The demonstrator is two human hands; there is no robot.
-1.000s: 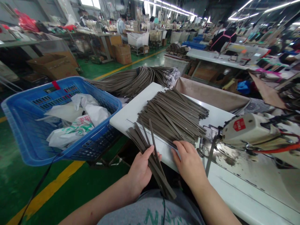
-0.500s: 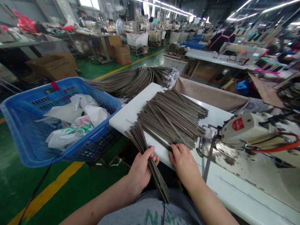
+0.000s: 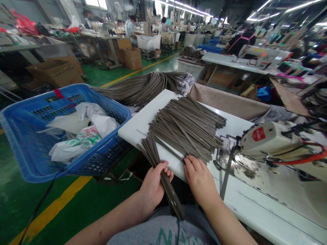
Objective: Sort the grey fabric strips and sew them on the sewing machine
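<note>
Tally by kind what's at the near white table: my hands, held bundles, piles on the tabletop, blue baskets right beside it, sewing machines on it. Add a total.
Hands: 2 (left hand, right hand)
Held bundle of strips: 1
Pile of strips: 1
Blue basket: 1
Sewing machine: 1
Total: 6

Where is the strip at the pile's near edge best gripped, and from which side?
Likely its right end, from the near side: the thin strip lies partly clear of the pile, that end at the right hand.
</note>
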